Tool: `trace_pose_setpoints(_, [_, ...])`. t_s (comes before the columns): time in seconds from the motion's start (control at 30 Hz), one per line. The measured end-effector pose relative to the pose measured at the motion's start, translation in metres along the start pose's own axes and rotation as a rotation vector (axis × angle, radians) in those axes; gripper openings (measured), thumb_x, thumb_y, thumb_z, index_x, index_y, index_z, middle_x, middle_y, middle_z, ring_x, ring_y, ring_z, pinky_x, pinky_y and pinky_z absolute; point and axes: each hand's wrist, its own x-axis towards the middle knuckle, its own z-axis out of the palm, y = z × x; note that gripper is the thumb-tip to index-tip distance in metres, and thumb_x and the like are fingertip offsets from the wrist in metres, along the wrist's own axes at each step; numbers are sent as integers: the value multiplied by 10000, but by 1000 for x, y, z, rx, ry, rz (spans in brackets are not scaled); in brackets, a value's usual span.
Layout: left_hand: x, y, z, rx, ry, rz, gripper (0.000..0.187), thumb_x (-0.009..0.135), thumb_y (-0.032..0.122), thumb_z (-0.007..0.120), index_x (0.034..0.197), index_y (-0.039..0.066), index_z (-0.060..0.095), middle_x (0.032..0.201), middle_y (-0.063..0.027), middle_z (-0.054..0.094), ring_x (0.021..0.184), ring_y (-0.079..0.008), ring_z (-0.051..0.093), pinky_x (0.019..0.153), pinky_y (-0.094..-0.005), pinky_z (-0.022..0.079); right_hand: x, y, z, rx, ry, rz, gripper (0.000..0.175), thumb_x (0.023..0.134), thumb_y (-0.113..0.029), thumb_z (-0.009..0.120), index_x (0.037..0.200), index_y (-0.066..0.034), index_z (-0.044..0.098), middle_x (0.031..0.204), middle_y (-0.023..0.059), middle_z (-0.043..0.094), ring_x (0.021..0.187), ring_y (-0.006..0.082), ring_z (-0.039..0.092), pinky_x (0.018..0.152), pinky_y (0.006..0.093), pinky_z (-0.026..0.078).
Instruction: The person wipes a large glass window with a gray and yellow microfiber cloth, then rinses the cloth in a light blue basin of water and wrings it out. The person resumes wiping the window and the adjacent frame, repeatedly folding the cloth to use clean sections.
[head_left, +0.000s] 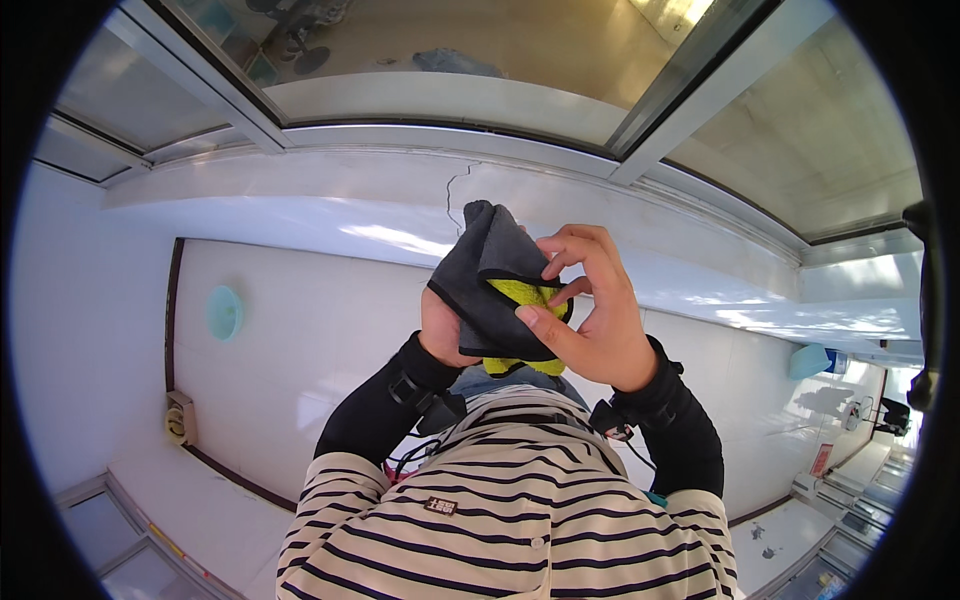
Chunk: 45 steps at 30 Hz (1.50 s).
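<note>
A folded microfiber cloth (491, 289), dark grey on one face and yellow-green on the other, is held up in front of my body. My left hand (441, 330) supports it from beneath on the left; the cloth hides most of those fingers. On the right edge, my right hand (600, 307) has its thumb and fingers at the folds, where the yellow-green side shows. Beyond the cloth lies a white window ledge (360, 176) with a thin dark crack running across it.
Framed glass windows (465, 105) rise past the ledge. A light turquoise bucket (225, 313) stands on the pale tiled floor (322, 300) at left. Farther right are another turquoise container (808, 361) and a blue one (836, 361). A small box (180, 418) sits by the left wall.
</note>
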Motion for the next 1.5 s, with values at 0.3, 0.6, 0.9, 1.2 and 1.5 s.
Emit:
trace_pose_setpoints(0.3, [22, -54, 0, -328, -25, -326, 673, 1098, 516, 379, 1515, -2, 485, 1476, -206, 585, 1332, -309, 597, 1148, -470, 458, -25, 39, -75, 29, 94, 280, 216, 1055, -175, 623, 1129, 27, 643, 945, 110, 646, 854, 223, 599, 791, 325, 500])
trace_pose_setpoints(0.6, [95, -80, 135, 879, -352, -218, 671, 919, 317, 797, 1435, -21, 532, 1307, -124, 654, 1258, -225, 609, 1082, -384, 468, -33, 15, -245, 183, -251, 338, 209, 1057, -188, 563, 1076, 10, 628, 885, 27, 595, 846, 122, 514, 768, 280, 449])
trace_pose_setpoints(0.9, [150, -169, 208, 568, -283, -363, 286, 960, 29, 680, 1233, -56, 678, 1202, -100, 725, 1120, -176, 668, 1002, -325, 513, -12, 116, -372, 968, -380, 367, 629, 1099, -468, 454, 1329, 98, 604, 1254, 172, 698, 1142, 221, 670, 1070, 336, 475])
trace_pose_setpoints(1.2, [174, -177, 208, 156, -299, -171, 429, 1054, 31, 548, 1477, -27, 511, 1442, -153, 620, 1317, -268, 612, 1108, -441, 481, -101, 195, -328, 1307, 117, 381, 959, 1037, -753, 325, 1615, 12, 336, 1612, 190, 454, 1440, 328, 506, 1195, 495, 398])
trace_pose_setpoints(1.5, [191, -152, 205, 736, -244, -395, 543, 1069, 166, 634, 1545, -15, 445, 1485, -87, 574, 1342, -184, 533, 1145, -361, 423, -112, 168, -370, 931, 219, 295, 316, 1061, -189, 655, 1314, 0, 638, 1244, 44, 698, 1138, 131, 619, 1016, 318, 476])
